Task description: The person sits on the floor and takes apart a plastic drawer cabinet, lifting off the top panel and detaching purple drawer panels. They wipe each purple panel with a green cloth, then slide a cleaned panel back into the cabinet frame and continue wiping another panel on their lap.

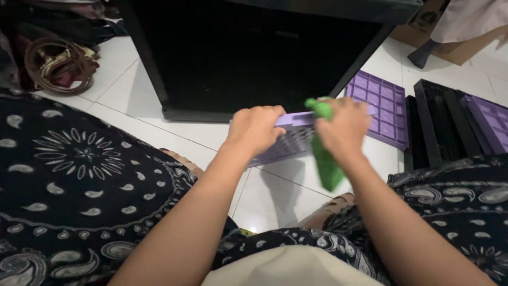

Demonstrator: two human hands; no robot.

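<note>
Head view, looking down over my lap onto a white tiled floor point(275, 196). I sit with knees spread, dark paisley-print cloth point(79, 185) covering both legs.

Left hand point(255, 128): fingers curled over the top edge of a purple slatted plastic panel point(292, 139), gripping it from above. The panel is held up off the floor between the knees, tilted, its far end hidden behind my right hand.

Right hand point(343, 127): closed around a green cloth point(324, 159), which is blurred; most of it hangs down below the hand, a small tuft sticks up above the knuckles. The hand sits against the right end of the panel; I cannot tell whether the fingers also grip the panel itself.

Directly ahead, a large black cabinet frame point(248, 53) stands on the floor, open side dark. To its right, a second purple gridded panel point(381, 108) lies flat on the tiles, and beside that a black ribbed part point(436, 124) with another purple piece point(489, 124) at the frame edge.

Upper left: a coiled brown strap point(58, 66) on the floor. Upper right: a cardboard box point(450, 37), partly out of view.
</note>
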